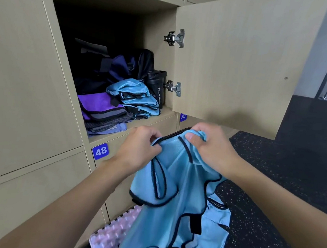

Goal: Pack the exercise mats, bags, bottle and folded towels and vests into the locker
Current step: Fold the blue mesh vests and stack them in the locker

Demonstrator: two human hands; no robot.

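Folding the blue vest (175, 184), I'd say — left hand (136, 148) and right hand (213, 146) both pinch its top edge — next it needs halving to fit the locker (157, 24).

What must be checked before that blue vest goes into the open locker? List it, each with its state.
1. The locker door swung open: ok.
2. Both left hand and right hand pinch the blue vest at its top edge: ok.
3. The blue vest folded: not ok, it hangs loose.
4. Free space above the folded vest stack: ok.
5. The bottle upright beside that stack: ok.
6. The pink mat packed: not ok, on the floor.
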